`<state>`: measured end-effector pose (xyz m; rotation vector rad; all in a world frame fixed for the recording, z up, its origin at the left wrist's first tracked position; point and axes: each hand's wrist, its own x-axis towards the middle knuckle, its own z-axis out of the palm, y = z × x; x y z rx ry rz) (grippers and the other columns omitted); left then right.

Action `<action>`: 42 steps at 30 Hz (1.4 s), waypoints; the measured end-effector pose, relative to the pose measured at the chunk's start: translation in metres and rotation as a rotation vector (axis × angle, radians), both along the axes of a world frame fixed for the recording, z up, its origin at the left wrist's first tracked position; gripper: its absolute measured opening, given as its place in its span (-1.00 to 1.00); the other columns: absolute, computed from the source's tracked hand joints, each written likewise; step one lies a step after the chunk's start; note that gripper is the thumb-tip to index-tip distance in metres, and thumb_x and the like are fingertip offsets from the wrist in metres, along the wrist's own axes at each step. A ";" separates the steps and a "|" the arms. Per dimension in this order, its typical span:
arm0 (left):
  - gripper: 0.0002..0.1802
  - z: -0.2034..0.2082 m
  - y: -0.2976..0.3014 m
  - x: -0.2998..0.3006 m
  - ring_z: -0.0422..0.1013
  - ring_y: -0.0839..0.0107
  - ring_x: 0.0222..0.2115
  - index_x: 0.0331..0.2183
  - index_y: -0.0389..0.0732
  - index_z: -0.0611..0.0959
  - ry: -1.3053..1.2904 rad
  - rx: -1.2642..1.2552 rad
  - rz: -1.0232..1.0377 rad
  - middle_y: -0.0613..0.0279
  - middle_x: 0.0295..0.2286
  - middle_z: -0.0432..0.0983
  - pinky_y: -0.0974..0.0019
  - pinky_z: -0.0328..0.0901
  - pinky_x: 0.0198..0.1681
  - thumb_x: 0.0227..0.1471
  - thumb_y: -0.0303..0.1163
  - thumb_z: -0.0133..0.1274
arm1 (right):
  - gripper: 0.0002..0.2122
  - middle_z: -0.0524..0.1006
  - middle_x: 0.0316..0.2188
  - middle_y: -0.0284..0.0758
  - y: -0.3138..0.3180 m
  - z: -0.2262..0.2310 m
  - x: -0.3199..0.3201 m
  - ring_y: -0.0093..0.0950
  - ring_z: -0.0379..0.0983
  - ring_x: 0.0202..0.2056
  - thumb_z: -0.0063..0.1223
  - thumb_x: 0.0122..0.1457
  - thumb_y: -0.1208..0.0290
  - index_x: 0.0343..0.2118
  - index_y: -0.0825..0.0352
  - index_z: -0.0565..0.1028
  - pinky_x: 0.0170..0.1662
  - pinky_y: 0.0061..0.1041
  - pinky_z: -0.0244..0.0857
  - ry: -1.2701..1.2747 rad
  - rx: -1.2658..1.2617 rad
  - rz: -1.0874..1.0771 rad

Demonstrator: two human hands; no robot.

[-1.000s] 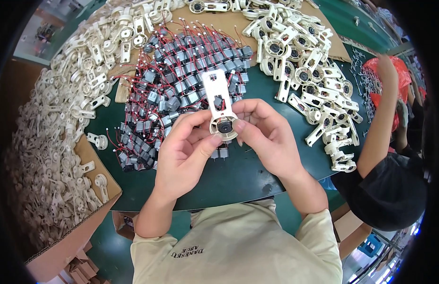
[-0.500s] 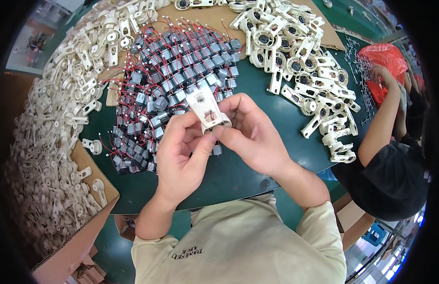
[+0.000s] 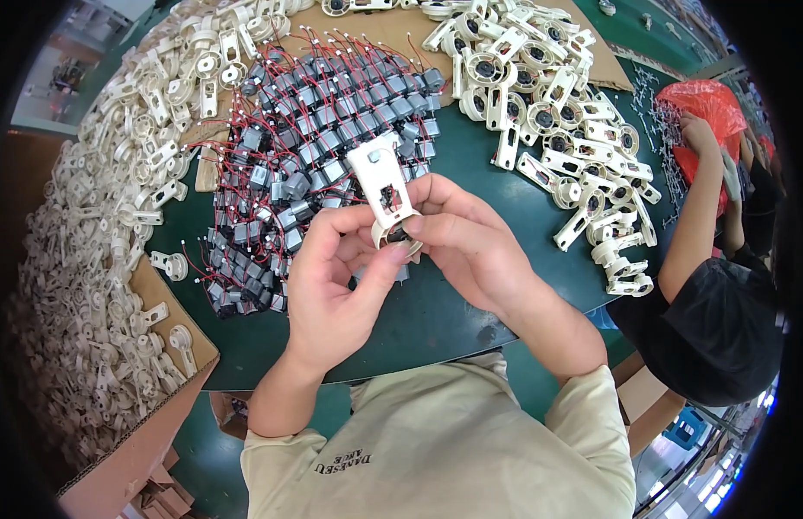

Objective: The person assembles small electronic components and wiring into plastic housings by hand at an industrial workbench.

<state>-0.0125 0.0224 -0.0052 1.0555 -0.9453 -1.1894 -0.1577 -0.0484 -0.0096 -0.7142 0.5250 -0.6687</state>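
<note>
Between my two hands is a cream plastic housing [image 3: 380, 177] with a long slotted arm pointing away from me and a round end near my thumbs. Something dark, probably a small motor, shows inside the round end. My left hand [image 3: 332, 285] grips the round end from the left, thumb at its lower rim. My right hand [image 3: 470, 242] closes on it from the right, thumb pressed on the ring by the dark part. Just beyond them lie many small grey motors [image 3: 319, 121] with thin red and black wires, in rows and loose heaps on the green table [image 3: 453, 324].
At the right is a heap of cream housings [image 3: 557, 112] with dark round parts in them. More housings [image 3: 159, 130] pile up at the left, spilling into a cardboard box [image 3: 150, 424]. A co-worker's arm [image 3: 700, 208] reaches toward a red plastic bag [image 3: 704, 108] beside scattered screws [image 3: 661, 156].
The housing has been tilted, so its round end with the dark part now shows more. My right thumb has shifted up onto the ring. The co-worker's hand has moved slightly.
</note>
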 end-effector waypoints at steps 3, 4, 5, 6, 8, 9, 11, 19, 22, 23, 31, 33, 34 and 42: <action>-0.71 -0.007 0.000 0.002 0.49 0.42 -0.32 -0.18 -0.38 0.37 -0.143 -0.092 -0.023 0.15 -0.28 0.44 0.40 0.42 -0.24 0.02 -0.69 0.03 | -0.77 0.44 -0.30 -0.37 0.001 0.003 0.000 -0.60 0.36 -0.28 0.04 0.11 0.47 -0.17 0.34 0.36 -0.21 -0.57 0.24 -0.028 0.141 -0.018; -0.72 -0.007 0.000 0.001 0.50 0.41 -0.32 -0.19 -0.37 0.38 -0.191 -0.128 -0.017 0.14 -0.28 0.45 0.40 0.42 -0.25 0.02 -0.69 0.03 | -0.78 0.44 -0.29 -0.38 0.000 0.003 -0.001 -0.59 0.35 -0.26 0.04 0.12 0.46 -0.18 0.33 0.37 -0.19 -0.55 0.23 -0.031 0.099 0.024; -0.72 -0.007 0.000 0.001 0.50 0.41 -0.32 -0.19 -0.37 0.38 -0.192 -0.126 -0.020 0.14 -0.28 0.45 0.40 0.42 -0.25 0.02 -0.69 0.03 | -0.78 0.44 -0.29 -0.39 -0.001 0.004 -0.002 -0.58 0.34 -0.25 0.03 0.12 0.44 -0.18 0.33 0.37 -0.17 -0.54 0.22 -0.034 0.057 0.066; -0.72 -0.005 0.000 0.001 0.49 0.41 -0.32 -0.18 -0.37 0.37 -0.174 -0.130 -0.029 0.12 -0.26 0.46 0.40 0.42 -0.24 0.03 -0.69 0.03 | -0.78 0.44 -0.29 -0.39 0.000 0.004 -0.003 -0.58 0.34 -0.25 0.03 0.12 0.44 -0.18 0.33 0.37 -0.17 -0.54 0.22 -0.035 0.058 0.063; -0.71 -0.003 0.000 0.000 0.49 0.41 -0.31 -0.18 -0.37 0.36 -0.162 -0.132 -0.033 0.10 -0.25 0.47 0.40 0.41 -0.23 0.03 -0.68 0.03 | -0.79 0.44 -0.26 -0.39 0.000 0.005 -0.002 -0.58 0.33 -0.23 0.00 0.14 0.45 -0.16 0.34 0.37 -0.14 -0.53 0.20 -0.003 -0.018 0.059; -0.71 -0.002 0.000 -0.001 0.49 0.41 -0.30 -0.17 -0.37 0.35 -0.070 -0.107 -0.014 0.08 -0.24 0.48 0.41 0.40 -0.21 0.03 -0.69 0.02 | -0.79 0.44 -0.26 -0.39 0.000 0.007 -0.002 -0.58 0.33 -0.23 0.00 0.14 0.45 -0.16 0.34 0.37 -0.14 -0.53 0.20 -0.006 -0.018 0.059; -0.68 -0.001 -0.002 -0.002 0.48 0.40 -0.25 -0.16 -0.36 0.30 0.102 -0.052 0.016 0.03 -0.23 0.48 0.41 0.39 -0.16 0.04 -0.70 0.00 | -0.78 0.43 -0.23 -0.38 -0.001 0.010 -0.003 -0.57 0.33 -0.19 -0.01 0.16 0.45 -0.14 0.34 0.37 -0.13 -0.52 0.21 -0.045 0.048 0.032; -0.62 -0.007 -0.001 -0.014 0.45 0.35 -0.16 -0.18 -0.36 0.26 -0.069 -0.094 0.121 0.01 -0.19 0.42 0.36 0.41 -0.14 0.00 -0.69 0.06 | -0.81 0.41 -0.23 -0.40 0.007 0.005 0.003 -0.58 0.32 -0.18 -0.05 0.18 0.43 -0.16 0.32 0.35 -0.10 -0.50 0.20 -0.086 0.137 -0.086; -0.60 -0.014 -0.001 -0.013 0.44 0.34 -0.14 -0.15 -0.36 0.26 -0.146 -0.127 0.114 0.01 -0.18 0.42 0.35 0.41 -0.11 0.00 -0.69 0.06 | -0.81 0.41 -0.25 -0.41 0.008 0.006 0.004 -0.59 0.33 -0.19 -0.03 0.16 0.44 -0.18 0.32 0.34 -0.09 -0.51 0.19 -0.107 0.178 -0.102; -0.61 -0.012 -0.001 -0.011 0.44 0.34 -0.12 -0.15 -0.36 0.28 -0.129 -0.109 0.092 0.02 -0.17 0.41 0.34 0.40 -0.09 0.00 -0.69 0.06 | -0.81 0.41 -0.26 -0.40 0.007 0.007 0.003 -0.60 0.34 -0.23 -0.03 0.15 0.45 -0.18 0.33 0.33 -0.13 -0.54 0.21 -0.088 0.153 -0.093; -0.60 -0.011 0.000 -0.004 0.45 0.36 -0.14 -0.11 -0.36 0.31 -0.127 -0.086 0.010 0.08 -0.17 0.41 0.38 0.40 -0.11 0.00 -0.71 0.03 | -0.82 0.41 -0.38 -0.39 0.009 0.004 0.006 -0.68 0.34 -0.38 -0.01 0.12 0.50 -0.24 0.40 0.32 -0.35 -0.64 0.25 0.119 -0.087 -0.119; -0.59 -0.008 0.002 -0.005 0.45 0.37 -0.15 -0.10 -0.36 0.30 -0.109 -0.071 0.000 0.10 -0.17 0.41 0.39 0.40 -0.12 0.00 -0.71 0.02 | -0.80 0.42 -0.40 -0.39 0.011 0.000 0.006 -0.68 0.33 -0.38 0.02 0.11 0.48 -0.23 0.41 0.33 -0.35 -0.64 0.25 0.192 -0.165 -0.126; -0.60 -0.006 0.002 -0.005 0.45 0.37 -0.16 -0.10 -0.36 0.30 -0.078 -0.048 -0.018 0.10 -0.18 0.41 0.39 0.41 -0.13 0.00 -0.71 0.02 | -0.80 0.42 -0.40 -0.39 0.011 0.001 0.006 -0.68 0.33 -0.38 0.02 0.11 0.48 -0.23 0.41 0.33 -0.35 -0.64 0.25 0.192 -0.167 -0.122; -0.63 -0.001 0.001 -0.002 0.47 0.44 -0.26 -0.10 -0.34 0.32 0.067 0.052 -0.061 0.16 -0.21 0.39 0.40 0.41 -0.16 0.03 -0.72 -0.02 | -0.77 0.45 -0.40 -0.35 0.011 0.008 0.004 -0.66 0.39 -0.42 0.04 0.09 0.48 -0.23 0.45 0.34 -0.39 -0.63 0.30 0.203 -0.139 -0.100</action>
